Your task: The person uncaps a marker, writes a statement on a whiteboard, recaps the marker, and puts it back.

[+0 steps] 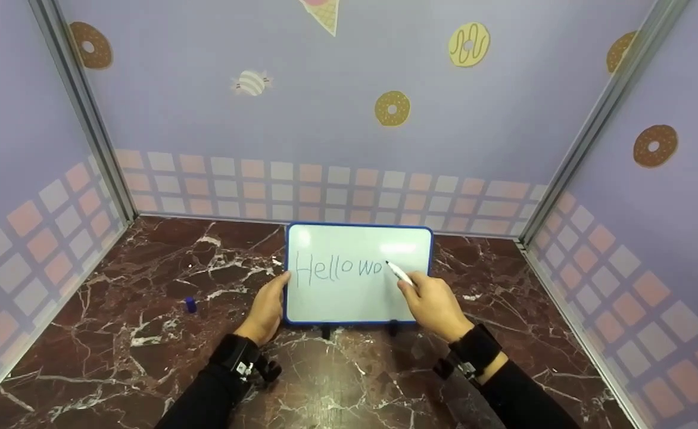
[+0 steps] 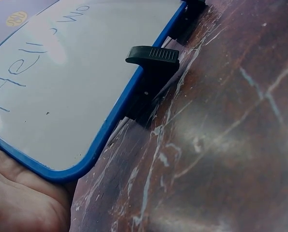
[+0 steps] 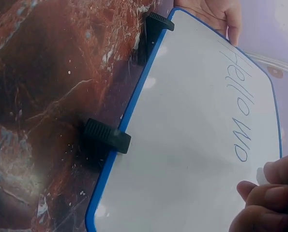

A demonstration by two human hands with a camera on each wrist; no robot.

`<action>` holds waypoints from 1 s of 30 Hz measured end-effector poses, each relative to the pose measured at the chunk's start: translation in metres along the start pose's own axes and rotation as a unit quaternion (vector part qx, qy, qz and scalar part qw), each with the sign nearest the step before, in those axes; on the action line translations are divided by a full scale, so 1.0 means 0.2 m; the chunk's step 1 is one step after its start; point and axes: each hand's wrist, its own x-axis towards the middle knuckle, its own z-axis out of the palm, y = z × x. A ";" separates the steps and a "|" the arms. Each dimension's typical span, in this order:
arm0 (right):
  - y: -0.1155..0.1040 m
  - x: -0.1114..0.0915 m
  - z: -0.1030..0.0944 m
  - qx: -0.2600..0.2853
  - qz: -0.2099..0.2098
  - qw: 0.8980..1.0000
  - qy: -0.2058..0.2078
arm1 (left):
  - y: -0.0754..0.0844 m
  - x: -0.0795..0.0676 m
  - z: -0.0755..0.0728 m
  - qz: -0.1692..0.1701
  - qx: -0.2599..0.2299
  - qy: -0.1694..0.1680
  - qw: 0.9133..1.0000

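Observation:
A small whiteboard (image 1: 349, 301) with a blue frame leans back on dark stand feet, bearing the handwritten words "Hello wo" (image 1: 338, 269). At its left edge, my left hand (image 1: 264, 307) grips the frame, thumb at the rim; the palm (image 2: 22, 198) shows beside the lower corner in the left wrist view. My right hand (image 1: 438, 301) pinches a white marker (image 1: 399, 273), whose dark tip is at the board just right of the last "o". In the right wrist view the curled fingers (image 3: 267, 198) hide most of the marker.
A blue marker cap (image 1: 190, 304) stands on the brown marbled table (image 1: 146, 357), left of the board. Two black stand clips (image 3: 107, 135) hook over the board's lower edge. Lilac patterned walls (image 1: 325, 119) enclose the table at the back and both sides.

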 end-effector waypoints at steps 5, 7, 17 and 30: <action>-0.01 0.01 0.01 -0.001 -0.001 1.000 -0.003 | 0.00 -0.01 -0.01 -0.003 -0.001 0.001 1.000; -0.01 0.01 0.02 -0.006 0.000 1.000 0.001 | 0.00 -0.01 -0.01 -0.004 0.002 0.000 1.000; 0.02 0.02 0.03 -0.022 -0.001 1.000 0.005 | 0.00 0.00 0.00 -0.003 0.002 -0.005 1.000; 0.03 -0.04 0.07 -0.022 0.013 0.999 -0.024 | 0.00 0.00 0.00 -0.001 0.008 0.002 1.000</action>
